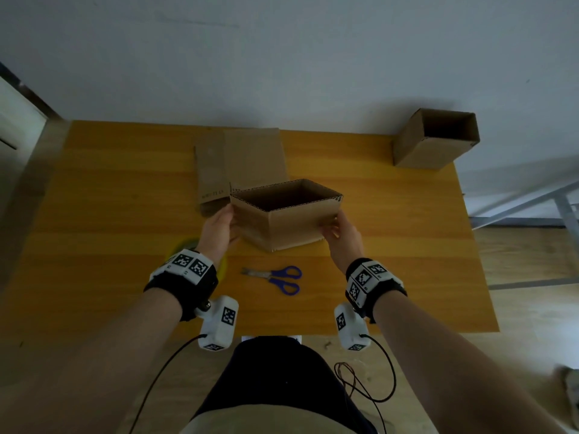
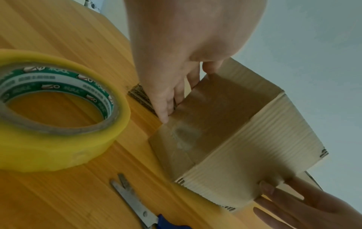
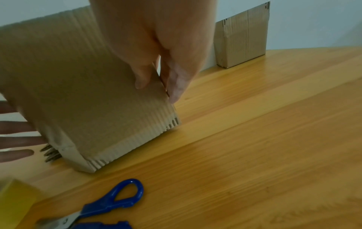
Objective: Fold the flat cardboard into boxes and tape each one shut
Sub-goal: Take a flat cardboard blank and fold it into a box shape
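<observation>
On a yellow wooden table [image 1: 125,214] against a pale wall, an open-topped cardboard box [image 1: 291,220] stands between both hands. Left hand [image 1: 219,227] lies with straight fingers flat on its left side; right hand [image 1: 341,236] pinches its right corner edge, thumb in front. Flat cardboard [image 1: 238,161] lies just behind the left hand, scissors [image 1: 275,278] and tape roll [image 2: 58,108] nearer the wrists, and a second box [image 1: 435,139] far right of the grip.
</observation>
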A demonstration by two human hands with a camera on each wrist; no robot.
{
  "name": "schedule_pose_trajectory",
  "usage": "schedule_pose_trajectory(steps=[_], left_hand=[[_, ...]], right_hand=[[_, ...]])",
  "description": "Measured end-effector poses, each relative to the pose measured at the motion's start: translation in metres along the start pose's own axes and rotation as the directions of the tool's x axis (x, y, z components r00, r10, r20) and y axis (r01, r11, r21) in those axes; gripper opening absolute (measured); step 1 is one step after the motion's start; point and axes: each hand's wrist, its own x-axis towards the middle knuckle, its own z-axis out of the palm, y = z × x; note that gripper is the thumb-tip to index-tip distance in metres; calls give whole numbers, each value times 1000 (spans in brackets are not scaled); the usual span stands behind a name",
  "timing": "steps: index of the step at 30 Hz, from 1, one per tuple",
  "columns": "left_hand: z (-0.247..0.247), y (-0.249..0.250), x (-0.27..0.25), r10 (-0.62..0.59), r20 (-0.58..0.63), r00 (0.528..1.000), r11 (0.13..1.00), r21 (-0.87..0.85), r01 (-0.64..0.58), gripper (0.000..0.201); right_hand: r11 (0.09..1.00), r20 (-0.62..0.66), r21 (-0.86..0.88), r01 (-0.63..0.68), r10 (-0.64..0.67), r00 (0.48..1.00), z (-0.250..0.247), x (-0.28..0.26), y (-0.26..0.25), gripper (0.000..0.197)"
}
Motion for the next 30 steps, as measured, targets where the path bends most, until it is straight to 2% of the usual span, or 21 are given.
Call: schedule_pose_trajectory(steps=[4,8,10,15,17,21,25,27,30], left_hand=[[0,-2,-2,-11,25,1000,1000,1,11,38],[4,-1,-7,-18,104,994,996,85,9,38],[5,-1,-8,-29,132,991,995,95,16,50],[5,-1,-5,-49,96,994,998,30,47,45],[4,0,-4,-66,95,993,997,33,63,46],[0,5,-2,-121,108,987,992,51,116,55],[-5,5,-2,-150,134,980,989,-1,151,59],[-8,5,-3,-136,160,978,989,-29,143,49],[-11,6,-4,-144,199,969,985,-66,160,36]], right_hand=[[1000,46,0,1,-1,999,5,-4,-1,28],[1000,57,12,11,-11,998,10,-9,-4,32],[1000,55,19,13,-14,998,12,-12,-5,32],[999,63,-32,6,-4,998,11,-17,-10,25],[1000,66,-22,-9,10,998,11,-18,-12,28],[988,85,112,-102,92,992,13,-17,-15,28],[896,132,384,-222,185,974,11,-17,-25,35],[849,169,462,-258,202,965,8,-18,-30,44],[827,217,486,-283,199,956,5,-19,-33,51]])
